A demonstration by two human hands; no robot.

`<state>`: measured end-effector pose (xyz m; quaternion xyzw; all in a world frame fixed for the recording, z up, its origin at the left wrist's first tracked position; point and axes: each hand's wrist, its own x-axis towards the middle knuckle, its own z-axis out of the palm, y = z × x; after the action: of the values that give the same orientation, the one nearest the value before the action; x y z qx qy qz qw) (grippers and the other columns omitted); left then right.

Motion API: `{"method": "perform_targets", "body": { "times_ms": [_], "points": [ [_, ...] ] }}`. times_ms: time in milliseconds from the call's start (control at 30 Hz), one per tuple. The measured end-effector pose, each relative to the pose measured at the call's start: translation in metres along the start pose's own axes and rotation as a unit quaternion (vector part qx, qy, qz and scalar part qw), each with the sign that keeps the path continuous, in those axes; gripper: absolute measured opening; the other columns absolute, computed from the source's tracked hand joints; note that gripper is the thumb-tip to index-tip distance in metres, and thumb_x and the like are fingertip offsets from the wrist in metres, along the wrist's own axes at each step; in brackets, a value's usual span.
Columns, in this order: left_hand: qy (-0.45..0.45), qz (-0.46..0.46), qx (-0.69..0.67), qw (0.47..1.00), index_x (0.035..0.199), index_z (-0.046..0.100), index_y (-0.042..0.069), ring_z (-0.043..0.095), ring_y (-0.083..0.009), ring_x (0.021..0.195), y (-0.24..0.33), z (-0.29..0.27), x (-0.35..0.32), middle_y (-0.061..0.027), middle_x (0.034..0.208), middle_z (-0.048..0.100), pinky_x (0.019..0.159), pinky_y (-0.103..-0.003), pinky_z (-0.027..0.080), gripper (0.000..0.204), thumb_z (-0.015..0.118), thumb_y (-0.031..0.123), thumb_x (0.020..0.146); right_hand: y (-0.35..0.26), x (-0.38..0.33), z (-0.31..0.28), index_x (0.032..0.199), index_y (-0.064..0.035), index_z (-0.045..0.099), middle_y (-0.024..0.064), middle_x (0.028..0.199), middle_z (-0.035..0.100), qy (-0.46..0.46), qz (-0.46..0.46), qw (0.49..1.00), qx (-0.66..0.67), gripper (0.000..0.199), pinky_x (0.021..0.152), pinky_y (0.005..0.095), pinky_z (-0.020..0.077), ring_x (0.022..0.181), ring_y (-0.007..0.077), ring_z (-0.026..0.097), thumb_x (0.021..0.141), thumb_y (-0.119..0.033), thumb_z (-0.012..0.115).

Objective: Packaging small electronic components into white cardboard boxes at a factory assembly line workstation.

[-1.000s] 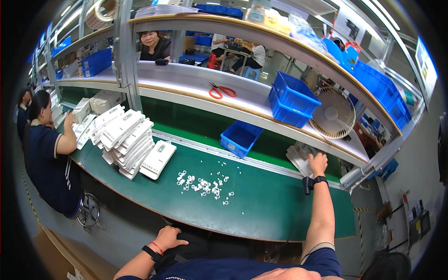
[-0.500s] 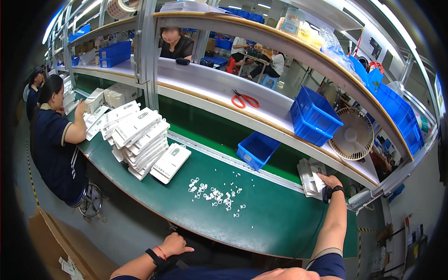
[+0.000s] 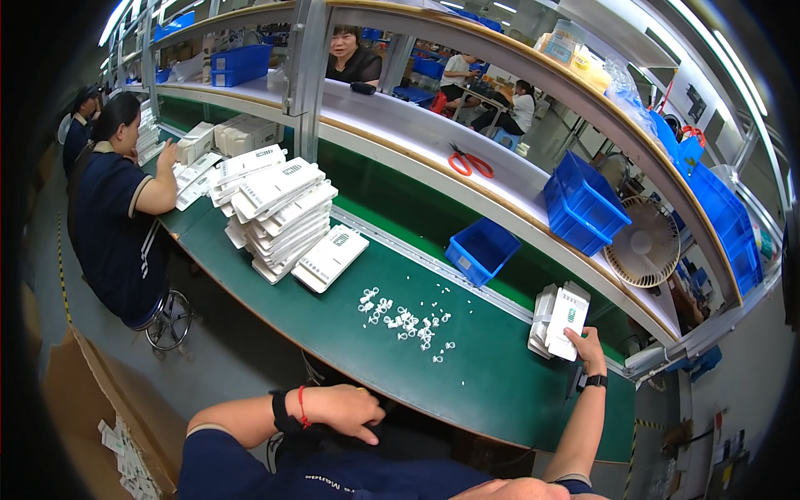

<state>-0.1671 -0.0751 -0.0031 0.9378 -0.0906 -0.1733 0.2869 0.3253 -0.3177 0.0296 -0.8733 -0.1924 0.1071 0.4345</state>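
Observation:
My right hand (image 3: pixel 586 347) grips the lower edge of a flat white box (image 3: pixel 568 318) with green print, thumb on its face. That box leans against a small stack of similar white boxes (image 3: pixel 542 317) at the right end of the green table. In front of the table's near edge, my left hand (image 3: pixel 350 410) hovers over my lap, holding nothing, its thumb apart from loosely bent fingers. Small white ring-shaped plastic pieces (image 3: pixel 406 323) and tiny bits lie scattered mid-table. A tall pile of white boxes (image 3: pixel 277 200) stands at the left, with another white box (image 3: pixel 331 257) beside it.
A blue bin (image 3: pixel 482 252) sits at the table's back edge. The shelf above holds red-handled cutters (image 3: pixel 471 161), stacked blue bins (image 3: pixel 586 202) and a fan (image 3: pixel 643 243). A co-worker (image 3: pixel 121 200) sits at the left. A cardboard carton (image 3: pixel 117 392) stands on the floor, lower left.
My right hand has tilted a white box up from the right-hand stack, so its printed face shows. My left hand has moved right, and the view has shifted.

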Motion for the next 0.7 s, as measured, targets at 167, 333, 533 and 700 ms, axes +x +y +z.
{"method": "perform_targets", "body": {
  "times_ms": [167,333,533,700],
  "points": [
    [0.095,0.126,0.035,0.987,0.095,0.060,0.002,0.057,-0.0350,0.090,0.033,-0.056,0.021,-0.0147,0.087,0.059,0.076,-0.045,0.047,0.038,0.066,0.038,0.084,-0.032,-0.042,0.006,0.111,-0.0052,0.038,0.0174,0.094,0.062,0.059,0.002,0.995,0.078,0.069,0.062,0.0332,0.0539,0.080,0.0231,0.065,0.064,-0.022,0.086],
    [0.133,0.212,0.030,0.968,0.092,0.060,0.003,0.058,-0.0341,0.092,0.051,-0.088,0.065,-0.0137,0.089,0.059,0.076,-0.044,0.048,0.035,0.068,0.036,0.082,-0.077,-0.102,0.004,0.107,-0.0025,0.049,0.0213,0.097,0.063,0.101,-0.138,0.956,-0.239,0.061,0.068,0.0408,0.0533,0.079,0.0335,0.066,0.059,-0.020,0.082],
    [0.276,0.216,-0.002,0.937,0.097,0.060,0.006,0.054,-0.0344,0.100,0.059,-0.094,0.183,-0.0139,0.104,0.056,0.086,-0.043,0.045,0.032,0.072,0.028,0.077,-0.090,-0.140,0.042,0.087,-0.0028,0.065,0.0177,0.079,0.066,0.100,-0.116,0.932,-0.329,0.026,0.073,0.0425,0.0502,0.080,0.0346,0.064,0.070,-0.021,0.072],
    [0.368,0.213,-0.020,0.905,0.111,0.057,0.006,0.049,-0.0375,0.108,0.055,-0.067,0.260,-0.0175,0.111,0.051,0.092,-0.046,0.042,0.040,0.069,0.028,0.080,-0.055,-0.137,0.032,0.091,0.0002,0.065,0.0171,0.092,0.065,0.131,-0.268,0.927,-0.225,0.020,0.079,0.0347,0.0480,0.086,0.0292,0.061,0.078,-0.015,0.066]
  ]
}}
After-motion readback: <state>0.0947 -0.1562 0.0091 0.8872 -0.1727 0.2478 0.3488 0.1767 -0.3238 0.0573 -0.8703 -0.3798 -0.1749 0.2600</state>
